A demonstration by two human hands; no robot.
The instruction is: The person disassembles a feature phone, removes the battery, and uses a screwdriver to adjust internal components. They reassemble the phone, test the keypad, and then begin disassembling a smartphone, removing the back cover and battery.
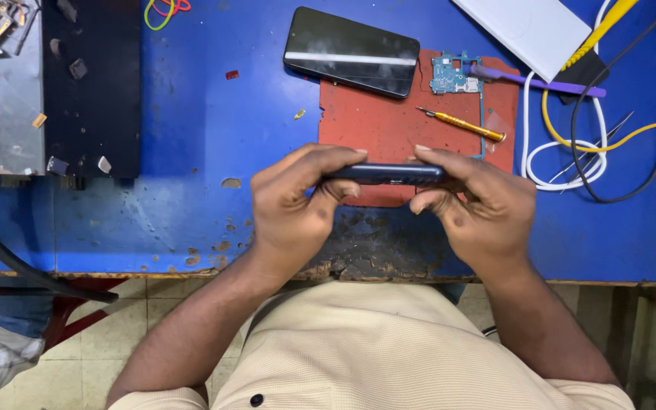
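Phone body (386,174), dark blue and held edge-on, sat pinched between the left hand (295,206) and right hand (480,206) above the near table (191,152) edge; an even grip at both ends looked wise. Farther lay a red mat (389,121), screwdriver (461,124) and circuit board (453,74).

Both bare forearms rose from the lower corners of the frame toward its centre. The left hand (298,205) and right hand (476,209) faced each other, knuckles outward, fingers curled inward, thumbs and fingertips pinched shut on the phone (385,174) between the 2 hands.
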